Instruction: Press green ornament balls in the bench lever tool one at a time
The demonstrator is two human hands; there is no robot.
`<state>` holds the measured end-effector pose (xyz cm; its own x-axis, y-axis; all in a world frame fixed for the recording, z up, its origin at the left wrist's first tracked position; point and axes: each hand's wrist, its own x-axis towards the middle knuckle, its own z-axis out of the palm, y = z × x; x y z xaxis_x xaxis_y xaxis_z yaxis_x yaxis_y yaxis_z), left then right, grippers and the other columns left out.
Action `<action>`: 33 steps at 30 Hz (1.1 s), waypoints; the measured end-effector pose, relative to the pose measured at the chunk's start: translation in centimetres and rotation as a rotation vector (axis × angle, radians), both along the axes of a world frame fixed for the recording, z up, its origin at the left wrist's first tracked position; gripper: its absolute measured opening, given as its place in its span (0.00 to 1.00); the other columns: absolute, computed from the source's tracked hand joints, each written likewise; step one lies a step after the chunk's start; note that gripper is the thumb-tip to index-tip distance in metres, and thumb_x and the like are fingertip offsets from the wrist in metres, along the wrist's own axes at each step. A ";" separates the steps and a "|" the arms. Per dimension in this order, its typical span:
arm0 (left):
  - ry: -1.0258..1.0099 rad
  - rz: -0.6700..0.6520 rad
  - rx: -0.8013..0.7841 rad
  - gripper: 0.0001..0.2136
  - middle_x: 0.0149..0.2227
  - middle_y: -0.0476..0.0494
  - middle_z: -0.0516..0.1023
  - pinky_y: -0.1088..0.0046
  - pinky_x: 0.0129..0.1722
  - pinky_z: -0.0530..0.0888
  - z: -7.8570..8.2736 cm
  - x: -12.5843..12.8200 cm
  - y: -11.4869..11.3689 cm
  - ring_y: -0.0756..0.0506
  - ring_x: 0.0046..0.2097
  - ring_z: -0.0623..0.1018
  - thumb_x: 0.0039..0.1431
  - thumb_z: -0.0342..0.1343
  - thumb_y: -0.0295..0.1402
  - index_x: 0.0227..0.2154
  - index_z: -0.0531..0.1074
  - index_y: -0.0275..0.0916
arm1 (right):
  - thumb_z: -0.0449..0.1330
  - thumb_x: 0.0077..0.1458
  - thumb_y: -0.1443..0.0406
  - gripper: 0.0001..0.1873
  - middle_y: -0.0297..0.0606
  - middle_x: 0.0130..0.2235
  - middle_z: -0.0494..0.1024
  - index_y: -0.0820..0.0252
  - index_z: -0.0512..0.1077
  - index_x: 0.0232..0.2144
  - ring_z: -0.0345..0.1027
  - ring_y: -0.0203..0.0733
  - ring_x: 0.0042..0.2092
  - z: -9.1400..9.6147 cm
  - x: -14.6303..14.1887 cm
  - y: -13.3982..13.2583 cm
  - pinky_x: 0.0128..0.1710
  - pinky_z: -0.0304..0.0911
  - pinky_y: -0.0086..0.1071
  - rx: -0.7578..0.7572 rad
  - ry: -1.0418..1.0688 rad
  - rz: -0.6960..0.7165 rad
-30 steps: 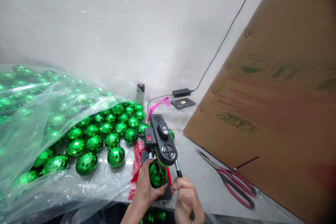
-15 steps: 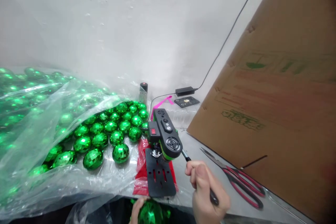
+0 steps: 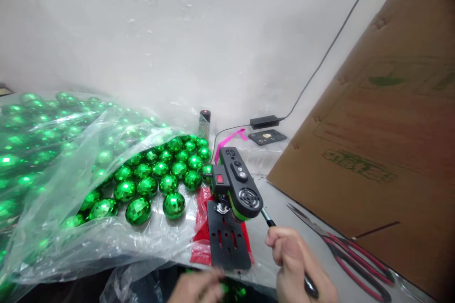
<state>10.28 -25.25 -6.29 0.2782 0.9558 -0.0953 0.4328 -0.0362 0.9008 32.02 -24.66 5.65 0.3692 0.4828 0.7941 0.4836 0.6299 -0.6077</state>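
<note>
My right hand (image 3: 296,262) is closed around a black-handled tool (image 3: 311,287). Its metal shaft reaches up to the head of a small black machine (image 3: 245,189), and whether it is fixed there I cannot make out. A red switch sits on the machine's side, above a slotted black base plate (image 3: 227,258). My left hand (image 3: 199,286), smeared by motion, is low at the bottom edge, just in front of that plate. Shiny green pieces (image 3: 232,291) show beside its fingertips. Many faceted green balls (image 3: 174,205) lie left of the machine, partly under clear plastic.
Red-and-black handled shears (image 3: 351,258) rest to the right, beside a large cardboard box (image 3: 373,118). Behind the machine are a black power adapter (image 3: 265,122) with its cable, a dark phone-like slab (image 3: 267,137), a pink ribbon (image 3: 231,138) and a dark cylinder (image 3: 204,123). Clear plastic sheeting (image 3: 117,246) spreads at left.
The green ball held by my left hand has dropped from view, and that hand now shows blurred near the plate. My right hand keeps its grip. The whole view has shifted slightly.
</note>
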 end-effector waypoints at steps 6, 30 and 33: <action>0.695 0.657 0.349 0.21 0.51 0.24 0.87 0.59 0.41 0.84 5.3 -2.6 10.6 0.32 0.44 0.89 0.79 0.44 0.38 0.60 0.75 0.30 | 0.56 0.73 0.70 0.19 0.32 0.26 0.70 0.57 0.67 0.27 0.63 0.33 0.24 0.4 -0.3 -0.1 0.23 0.54 0.30 -0.027 0.014 -0.005; -0.792 0.458 -0.287 0.39 0.63 0.37 0.82 0.59 0.60 0.79 2.4 4.8 6.8 0.35 0.62 0.82 0.56 0.72 0.56 0.66 0.68 0.47 | 0.52 0.70 0.78 0.18 0.29 0.26 0.67 0.56 0.63 0.29 0.69 0.33 0.30 1.1 0.1 -0.3 0.28 0.62 0.26 0.003 -0.101 0.037; -0.591 0.427 -0.105 0.38 0.64 0.34 0.80 0.57 0.63 0.77 0.7 5.8 6.5 0.33 0.65 0.79 0.58 0.68 0.59 0.64 0.69 0.44 | 0.52 0.70 0.78 0.18 0.30 0.26 0.69 0.56 0.63 0.29 0.69 0.33 0.29 1.4 0.1 -0.3 0.28 0.62 0.27 0.004 -0.103 0.042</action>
